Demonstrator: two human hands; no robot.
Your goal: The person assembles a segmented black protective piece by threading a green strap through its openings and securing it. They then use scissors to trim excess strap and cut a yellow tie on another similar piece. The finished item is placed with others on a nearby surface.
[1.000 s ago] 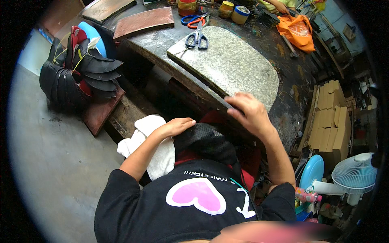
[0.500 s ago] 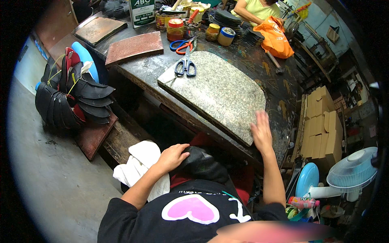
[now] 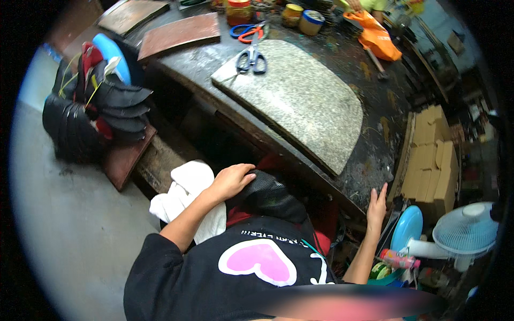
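My left hand (image 3: pixel 233 181) lies with fingers stretched over the dark mesh cloth (image 3: pixel 273 195) on my lap, beside a white towel (image 3: pixel 188 200). My right hand (image 3: pixel 377 206) holds nothing; its fingers are apart, near the right front corner of the dark worktable (image 3: pixel 369 155). It is apart from the speckled stone slab (image 3: pixel 305 101) on the table. Dark-handled scissors (image 3: pixel 251 61) rest on the slab's far left part. Just beyond them is a tool with red and blue handles (image 3: pixel 247 33).
A bundle of black curved pieces (image 3: pixel 80 125) stands at the left. Reddish board (image 3: pixel 179 36), jars (image 3: pixel 311 22), a hammer (image 3: pixel 377 65) and an orange bag (image 3: pixel 377 40) are on the table. At right are cardboard boxes (image 3: pixel 428 160) and a fan (image 3: pixel 465 230). Another person's hand (image 3: pixel 354 5) is behind the bag.
My right hand has left the slab's edge and moved right and toward me. My left hand stays on the mesh cloth. The view has shifted, so the table sits higher in it.
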